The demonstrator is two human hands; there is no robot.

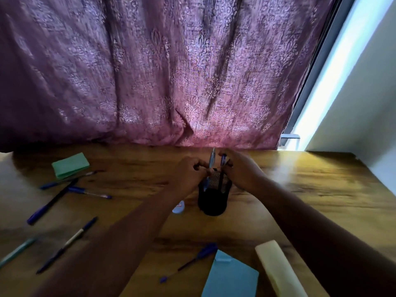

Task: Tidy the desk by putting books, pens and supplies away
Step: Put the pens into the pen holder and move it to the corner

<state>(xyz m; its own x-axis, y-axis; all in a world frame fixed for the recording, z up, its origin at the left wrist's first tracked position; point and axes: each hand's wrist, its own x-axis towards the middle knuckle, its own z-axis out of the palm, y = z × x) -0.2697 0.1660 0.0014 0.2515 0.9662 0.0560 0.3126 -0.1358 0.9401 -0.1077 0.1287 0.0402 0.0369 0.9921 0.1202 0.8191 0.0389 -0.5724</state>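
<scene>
We hold one pen (pixel 211 166) in our left hand (pixel 190 174) and another (pixel 223 162) in our right hand (pixel 240 170), both grips clenched, shafts near upright, tips down into the mesh cup (pixel 214 199) directly beneath.

A small pale blue and white object (pixel 179 207) lay mostly hidden behind the left forearm, too covered to identify. The flat teal paper pad (pixel 231 277) and cream-yellow block (pixel 278 271) were cut off by the bottom edge. The teal pen (pixel 16 252) ran off the left edge. Motion blur softened everything.
</scene>
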